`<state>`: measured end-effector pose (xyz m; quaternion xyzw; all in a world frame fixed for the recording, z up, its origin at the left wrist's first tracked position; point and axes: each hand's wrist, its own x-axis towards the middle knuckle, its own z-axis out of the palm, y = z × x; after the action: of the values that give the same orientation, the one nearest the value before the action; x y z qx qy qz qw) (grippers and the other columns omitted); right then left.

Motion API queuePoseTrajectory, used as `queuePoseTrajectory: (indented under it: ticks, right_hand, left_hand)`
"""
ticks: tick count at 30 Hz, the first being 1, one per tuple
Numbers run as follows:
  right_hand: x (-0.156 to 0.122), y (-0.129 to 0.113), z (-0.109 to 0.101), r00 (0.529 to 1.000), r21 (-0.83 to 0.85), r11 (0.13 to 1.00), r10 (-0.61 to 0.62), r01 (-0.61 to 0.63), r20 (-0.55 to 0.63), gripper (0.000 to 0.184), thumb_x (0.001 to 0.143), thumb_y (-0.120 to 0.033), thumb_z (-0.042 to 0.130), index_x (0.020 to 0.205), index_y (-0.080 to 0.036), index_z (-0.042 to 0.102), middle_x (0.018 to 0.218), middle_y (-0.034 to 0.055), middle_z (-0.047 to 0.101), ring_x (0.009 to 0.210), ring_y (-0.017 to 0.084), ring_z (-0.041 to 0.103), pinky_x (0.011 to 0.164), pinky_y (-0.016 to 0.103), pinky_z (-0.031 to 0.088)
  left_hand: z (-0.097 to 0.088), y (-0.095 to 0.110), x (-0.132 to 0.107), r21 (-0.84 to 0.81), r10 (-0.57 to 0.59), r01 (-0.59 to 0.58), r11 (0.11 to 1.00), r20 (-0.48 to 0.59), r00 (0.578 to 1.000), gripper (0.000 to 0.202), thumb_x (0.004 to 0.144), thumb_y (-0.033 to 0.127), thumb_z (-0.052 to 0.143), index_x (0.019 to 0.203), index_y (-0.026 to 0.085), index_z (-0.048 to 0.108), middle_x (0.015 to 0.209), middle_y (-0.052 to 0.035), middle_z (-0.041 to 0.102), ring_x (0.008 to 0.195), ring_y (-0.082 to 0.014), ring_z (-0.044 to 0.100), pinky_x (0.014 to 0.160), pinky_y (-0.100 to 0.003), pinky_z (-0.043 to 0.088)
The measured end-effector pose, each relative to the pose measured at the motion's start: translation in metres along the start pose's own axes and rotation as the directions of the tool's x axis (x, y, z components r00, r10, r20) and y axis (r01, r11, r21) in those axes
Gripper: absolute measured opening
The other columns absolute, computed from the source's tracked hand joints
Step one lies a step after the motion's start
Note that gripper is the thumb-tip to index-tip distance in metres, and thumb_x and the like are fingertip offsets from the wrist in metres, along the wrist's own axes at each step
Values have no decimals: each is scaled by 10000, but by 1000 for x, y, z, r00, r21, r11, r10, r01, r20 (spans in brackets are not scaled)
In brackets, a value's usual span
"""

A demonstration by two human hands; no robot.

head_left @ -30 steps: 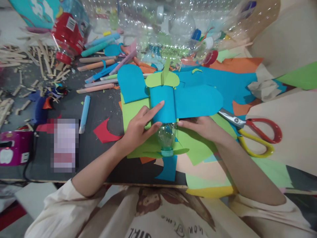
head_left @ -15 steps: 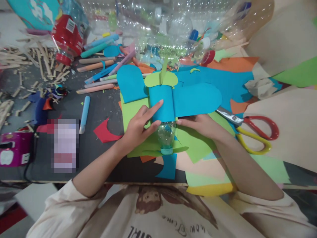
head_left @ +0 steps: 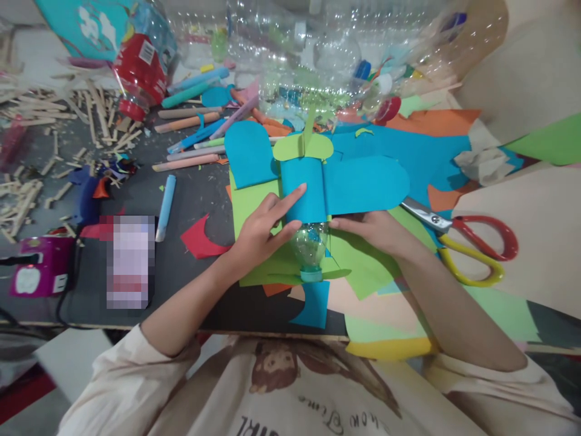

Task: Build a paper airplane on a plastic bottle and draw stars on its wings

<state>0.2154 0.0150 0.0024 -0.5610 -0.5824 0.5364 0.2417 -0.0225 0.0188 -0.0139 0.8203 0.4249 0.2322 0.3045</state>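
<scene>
A toy plane made from a clear plastic bottle (head_left: 310,240) lies on green paper, its green cap towards me. Blue paper wraps its body, with a blue paper wing (head_left: 367,184) on each side and a light green tail piece (head_left: 303,147) at the far end. My left hand (head_left: 261,233) holds it from the left, index finger stretched over the blue wrap and thumb near the bottle's neck. On the other side my right hand (head_left: 381,231) grips it under the right wing, thumb at the bottle's edge. Its other fingers are mostly hidden.
Red-and-yellow-handled scissors (head_left: 476,245) lie right of my right hand. A phone (head_left: 131,260), a blue marker (head_left: 166,208) and a purple box (head_left: 42,266) are on the left. Clear bottles (head_left: 336,54), wooden sticks (head_left: 27,200) and paper scraps crowd the table.
The whole view has shifted slightly, so everything appears a little further right. Both hands keep the same hold on the bottle plane.
</scene>
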Motion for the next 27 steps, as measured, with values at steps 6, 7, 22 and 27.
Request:
queuePoseTrajectory:
  ticks: [6, 7, 22, 27]
  right_hand:
    - [2, 5, 3, 998, 135, 990, -30, 37, -59, 471, 671, -496, 840, 518, -267, 458, 406, -22, 417, 834, 306, 686, 742, 394, 573]
    - [2, 6, 4, 997, 139, 989, -43, 52, -65, 482, 666, -495, 844, 510, -269, 447, 400, -25, 403, 819, 301, 682, 727, 389, 569]
    - [0, 10, -1, 999, 125, 992, -14, 8, 51, 336, 752, -549, 756, 773, -216, 711, 739, 57, 726, 701, 236, 665, 579, 338, 511]
    - [2, 7, 3, 997, 233, 971, -66, 54, 45, 356, 763, -421, 776, 569, -246, 535, 564, 31, 609, 926, 311, 682, 778, 422, 574]
  left_hand:
    - [1, -1, 1, -15, 20, -20, 1000, -4, 1000, 661, 988, 629, 254, 1504, 240, 396, 839, -28, 476, 717, -182, 458, 658, -294, 436]
    - [0, -1, 1, -13, 22, -22, 1000, -4, 1000, 656, 988, 629, 260, 1504, 247, 394, 839, -27, 476, 717, -182, 458, 655, -292, 436]
    - [5, -7, 1, 19, 174, -173, 985, -124, 977, 540, 1019, 510, 340, 1511, 289, 357, 803, 2, 429, 692, -159, 456, 608, -257, 399]
    - [5, -8, 1, 14, 149, -148, 989, -105, 983, 554, 1015, 533, 326, 1509, 286, 367, 797, 1, 437, 689, -161, 446, 614, -266, 404]
